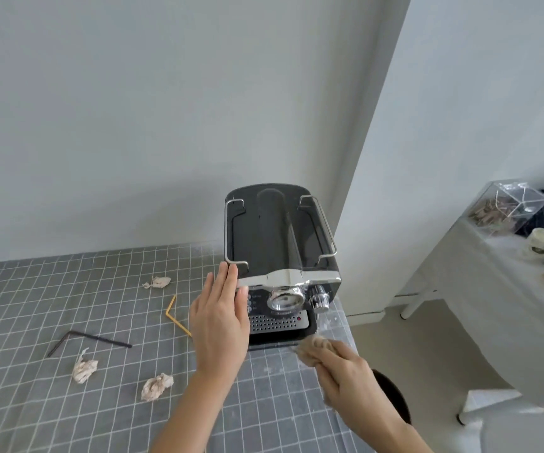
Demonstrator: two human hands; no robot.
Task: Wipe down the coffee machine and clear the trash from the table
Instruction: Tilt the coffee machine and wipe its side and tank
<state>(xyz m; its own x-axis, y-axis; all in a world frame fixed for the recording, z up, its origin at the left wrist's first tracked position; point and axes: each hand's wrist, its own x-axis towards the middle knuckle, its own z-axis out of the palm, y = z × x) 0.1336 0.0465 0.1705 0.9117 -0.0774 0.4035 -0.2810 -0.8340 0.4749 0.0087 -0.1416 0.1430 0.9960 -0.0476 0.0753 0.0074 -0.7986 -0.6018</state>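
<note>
A black and chrome coffee machine (277,243) stands at the table's right edge, its front facing me. My left hand (220,318) lies flat and open against its left side, fingers up. My right hand (339,367) is closed on a crumpled brownish cloth (313,346) just in front of the machine's drip tray. Three crumpled paper balls lie on the grey checked tablecloth (35,305): one far (158,282), one at the left (83,369), one near (156,387). A black bent straw (81,340) and a yellow bent straw (174,315) lie between them.
A white wall rises behind the table, with a pillar at the right. A dark round bin (393,397) sits on the floor below the table's right edge. A second white-draped table (479,289) at the right carries a clear box (509,204) and a cup (542,245).
</note>
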